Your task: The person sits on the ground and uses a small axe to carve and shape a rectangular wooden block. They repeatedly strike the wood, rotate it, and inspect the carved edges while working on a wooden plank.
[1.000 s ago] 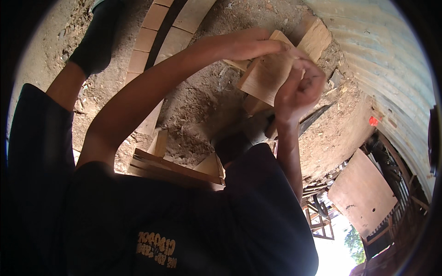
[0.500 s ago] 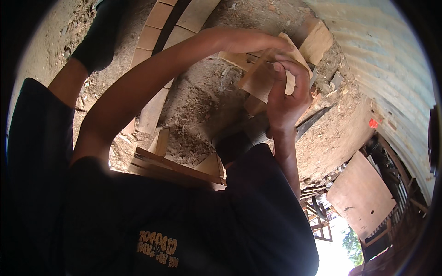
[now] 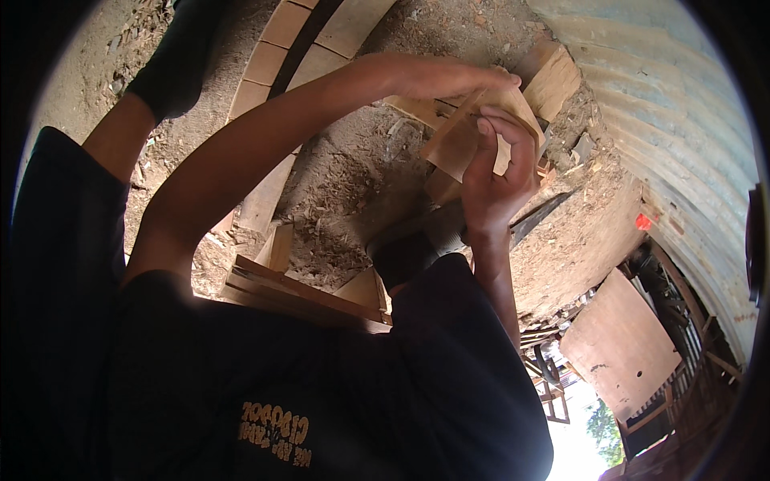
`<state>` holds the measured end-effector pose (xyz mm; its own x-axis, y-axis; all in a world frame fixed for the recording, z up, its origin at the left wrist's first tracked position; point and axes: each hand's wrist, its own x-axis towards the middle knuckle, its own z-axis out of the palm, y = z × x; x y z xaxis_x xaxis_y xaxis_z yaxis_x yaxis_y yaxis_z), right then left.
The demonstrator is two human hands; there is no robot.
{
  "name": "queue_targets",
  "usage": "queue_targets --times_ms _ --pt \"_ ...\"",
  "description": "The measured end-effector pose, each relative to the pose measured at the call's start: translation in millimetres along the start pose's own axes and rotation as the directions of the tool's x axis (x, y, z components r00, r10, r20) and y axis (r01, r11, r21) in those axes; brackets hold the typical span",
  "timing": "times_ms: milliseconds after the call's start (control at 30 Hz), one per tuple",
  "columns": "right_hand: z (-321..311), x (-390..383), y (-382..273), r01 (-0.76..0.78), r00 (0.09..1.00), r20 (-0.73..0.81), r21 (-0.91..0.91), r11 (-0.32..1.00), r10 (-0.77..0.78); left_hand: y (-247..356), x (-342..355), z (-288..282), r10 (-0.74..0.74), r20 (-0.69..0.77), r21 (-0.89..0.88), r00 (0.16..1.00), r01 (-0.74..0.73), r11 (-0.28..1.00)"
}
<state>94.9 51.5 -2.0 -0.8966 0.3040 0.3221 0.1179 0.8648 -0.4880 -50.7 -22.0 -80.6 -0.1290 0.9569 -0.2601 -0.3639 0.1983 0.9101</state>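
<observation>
- Far left, the dark-covered left foot (image 3: 164,80) is planted on dirt beside a curved row of brick-like blocks (image 3: 263,60); a shift of that foot could knock them out of line.
- Near the person's lap lie stacked wooden slats (image 3: 301,293); a leg drawn inward could catch on them and jolt both arms.
- In the middle, loose chips litter the ground (image 3: 329,208), a poor footing that could let anything propped on it rock or slide.
- Right of centre, the tilted wooden piece (image 3: 451,148) sits beyond the dark right shoe (image 3: 413,250), under both hands; pressure on one edge alone could tip it toward that foot.
- The left hand (image 3: 473,78) lies stretched along the piece's far edge, its fingers mostly hidden, so I cannot tell how firmly it grips; a weak hold there could let the wood turn.
- The right hand (image 3: 499,180) is curled at the near side, thumb and fingertips almost meeting; I cannot tell whether something thin is pinched between them. A slip could drag the fingertips along a rough edge and leave a splinter.
- Farther right, a dark flat strip (image 3: 545,215) lies close to the right wrist, which could scrape it if the elbow swings outward.
</observation>
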Motion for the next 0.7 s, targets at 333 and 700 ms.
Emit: queue_targets --times_ms 333,700 --pt "-6.4 11.8 5.1 0.022 0.998 0.061 -0.002 1.000 -0.022 -49.8 -54.0 3.5 0.526 -0.207 0.364 0.825 -0.435 0.824" --pt "-12.7 16.8 -6.8 0.045 0.983 0.178 0.001 0.999 -0.044 -15.1 -52.8 -2.7 0.375 -0.124 0.470 0.919 -0.278 0.838"
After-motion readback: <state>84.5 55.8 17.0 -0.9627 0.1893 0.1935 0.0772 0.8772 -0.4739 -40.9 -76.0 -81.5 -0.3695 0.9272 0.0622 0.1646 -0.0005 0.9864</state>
